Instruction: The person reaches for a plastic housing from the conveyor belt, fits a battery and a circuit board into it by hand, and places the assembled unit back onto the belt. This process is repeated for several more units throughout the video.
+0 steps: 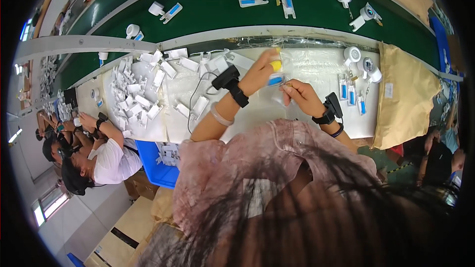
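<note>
A green conveyor belt (198,22), cut off by the view's curved dark rim, runs beyond a pale worktable (316,62) whose near edge is partly hidden by the person's body and dark, blurred hair. At the right end lies a sheet of brown paper (408,96); at left, a co-worker in a white shirt (118,165) sits at the line. A blue bin (147,162) is half covered by the person's sleeve. White plastic housings (143,101) overlap in a heap, the lower ones hidden. At the table's middle, the left hand (255,78) reaches over a blue-and-white part (275,81); its yellow-tipped thumb and forefinger stand apart, the other fingers are hidden, and whether they grip the part cannot be told. The right hand (306,99), just beside it, pinches thumb against forefinger on a small piece (287,84) too tiny to identify.
</note>
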